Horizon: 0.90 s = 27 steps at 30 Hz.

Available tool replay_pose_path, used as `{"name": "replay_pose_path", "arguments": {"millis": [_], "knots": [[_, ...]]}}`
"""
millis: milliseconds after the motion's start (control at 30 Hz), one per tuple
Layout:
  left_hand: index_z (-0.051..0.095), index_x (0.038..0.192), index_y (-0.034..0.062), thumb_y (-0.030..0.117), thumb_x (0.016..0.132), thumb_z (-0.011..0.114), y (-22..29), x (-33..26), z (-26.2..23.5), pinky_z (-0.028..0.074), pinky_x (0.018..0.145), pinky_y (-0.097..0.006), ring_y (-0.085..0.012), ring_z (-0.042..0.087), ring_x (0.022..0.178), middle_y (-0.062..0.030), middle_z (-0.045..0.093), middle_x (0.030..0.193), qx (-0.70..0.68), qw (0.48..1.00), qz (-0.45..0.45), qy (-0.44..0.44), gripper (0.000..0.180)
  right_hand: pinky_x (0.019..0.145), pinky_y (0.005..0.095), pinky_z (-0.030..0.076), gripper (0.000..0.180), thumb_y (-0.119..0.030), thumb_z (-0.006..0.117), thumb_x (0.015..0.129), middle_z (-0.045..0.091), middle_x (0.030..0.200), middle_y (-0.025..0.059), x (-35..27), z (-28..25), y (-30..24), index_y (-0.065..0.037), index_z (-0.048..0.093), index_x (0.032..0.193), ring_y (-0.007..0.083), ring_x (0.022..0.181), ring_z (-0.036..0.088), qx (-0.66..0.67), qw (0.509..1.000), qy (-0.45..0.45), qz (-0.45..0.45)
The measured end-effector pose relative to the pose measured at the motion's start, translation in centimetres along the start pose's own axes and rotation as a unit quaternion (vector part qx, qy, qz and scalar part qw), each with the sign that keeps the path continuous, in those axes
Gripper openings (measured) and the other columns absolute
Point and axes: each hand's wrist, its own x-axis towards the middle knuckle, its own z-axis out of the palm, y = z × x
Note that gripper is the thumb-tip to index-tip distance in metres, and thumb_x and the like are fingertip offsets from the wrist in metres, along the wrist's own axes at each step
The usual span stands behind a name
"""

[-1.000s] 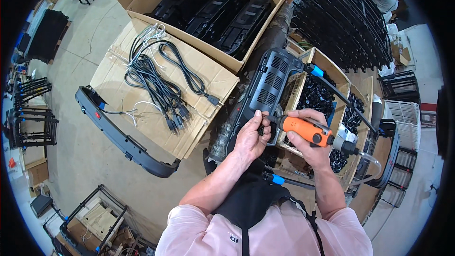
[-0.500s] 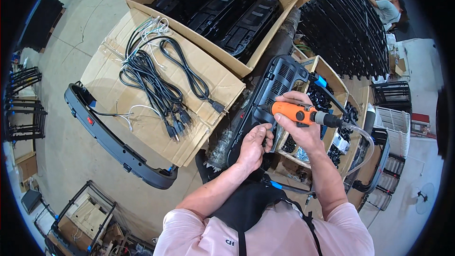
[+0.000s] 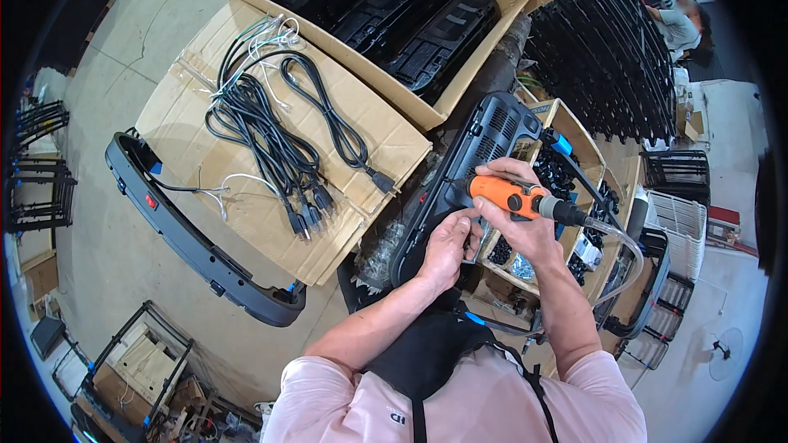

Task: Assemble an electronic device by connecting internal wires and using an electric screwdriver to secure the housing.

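My right hand (image 3: 529, 230) is wrapped around an orange air screwdriver (image 3: 499, 191) with a dark front end pointing left. A clear hose (image 3: 635, 256) curves away from the tool's rear. Beneath its tip lies a long black plastic housing (image 3: 454, 166) with vent slots at the far end. My left hand (image 3: 448, 246) hovers over the housing's near part, thumb and fingers pinched together close to the right hand's fingers. What the left fingers hold, if anything, is too small or hidden to tell.
Right of the housing stands a wooden parts box (image 3: 579, 143) with small black and silver pieces. Power cords (image 3: 267, 143) lie on a cardboard box (image 3: 193, 107) at left, beside a curved black frame (image 3: 193, 246). An open carton (image 3: 443, 111) holds black shells. Another person works far right.
My left hand has moved slightly right, its fingertips closer to the right hand. The screwdriver stays over the housing in my right hand. The whole view has shifted a little.
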Motion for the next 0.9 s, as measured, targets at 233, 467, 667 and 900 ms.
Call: {"name": "replay_pose_path", "arguments": {"millis": [233, 467, 667, 900], "knots": [[0.066, 0.122, 0.0035, 0.010, 0.109, 0.045, 2.2, -3.2, -1.8, 0.039, 0.058, -0.023, -0.0055, 0.047, 0.067, 0.0035, 0.056, 0.082, 0.044, 0.998, -0.038, -0.016, 0.026, 0.102, 0.0366, 0.057, 0.052, -0.006, 0.084, 0.086, 0.072, 0.123, 0.0154, 0.2, 0.0, -0.2, -0.002, 0.060, 0.131, 0.0221, 0.113, 0.071, -0.006, 1.000, 0.000, -0.018], [0.074, 0.110, 0.0085, 0.020, 0.102, 0.061, 7.5, -9.9, -5.1, 0.055, 0.071, -0.036, -0.0213, 0.069, 0.074, -0.0078, 0.070, 0.079, 0.515, 0.835, 0.148, 0.124, 0.019, 0.104, 0.0390, 0.057, 0.052, -0.008, 0.084, 0.087, 0.071, 0.123, 0.0154, 0.3, -0.1, 0.2, -0.002, 0.059, 0.132, 0.0230, 0.113, 0.071, 0.011, 1.000, -0.003, -0.019], [0.066, 0.111, 0.0040, 0.043, 0.093, 0.076, 9.5, -9.1, -4.0, 0.058, 0.068, -0.050, -0.0366, 0.076, 0.075, -0.0188, 0.073, 0.075, 0.741, 0.632, 0.153, 0.165, 0.044, 0.104, 0.0386, 0.056, 0.052, -0.009, 0.083, 0.088, 0.071, 0.124, 0.0146, 0.1, 0.0, 0.2, -0.002, 0.059, 0.133, 0.0229, 0.115, 0.070, 0.004, 1.000, -0.008, -0.021], [0.062, 0.095, 0.0003, 0.037, 0.093, 0.076, 9.1, -6.6, -3.3, 0.059, 0.061, -0.049, -0.0388, 0.073, 0.068, -0.0206, 0.072, 0.071, 0.813, 0.547, 0.179, 0.090, 0.040, 0.105, 0.0399, 0.054, 0.053, -0.008, 0.083, 0.088, 0.072, 0.127, 0.0155, -0.2, 0.2, -0.1, -0.002, 0.058, 0.135, 0.0230, 0.117, 0.069, 0.005, 1.000, -0.008, -0.017]]}}
